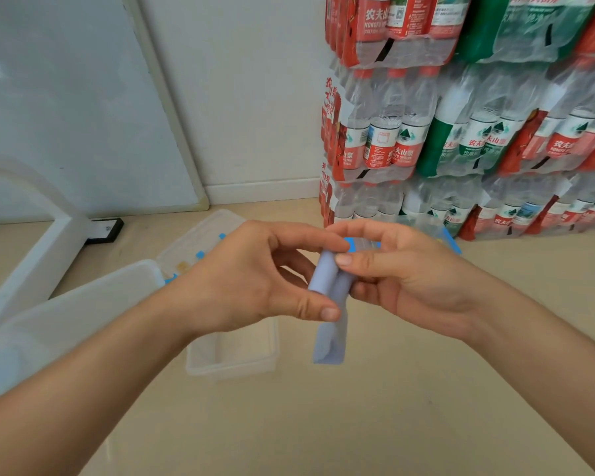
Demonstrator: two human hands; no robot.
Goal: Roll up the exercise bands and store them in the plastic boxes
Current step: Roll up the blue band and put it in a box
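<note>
I hold a pale lilac exercise band (330, 321) in mid-air between both hands, partly rolled at the top, with its loose end hanging down. My left hand (255, 280) pinches the roll from the left with thumb and fingers. My right hand (402, 276) grips it from the right, thumb on top. A small open clear plastic box (234, 362) stands on the floor below my left hand. A larger clear box (83, 304) lies to the left. A lid with blue clips (203, 242) lies behind them. Another blue-clipped box (450, 240) shows behind my right hand.
Shrink-wrapped packs of water bottles (461, 115) are stacked high at the right against the wall. A white board (83, 115) leans on the wall at the left, with a white stand foot (24, 262) on the beige floor (323, 424).
</note>
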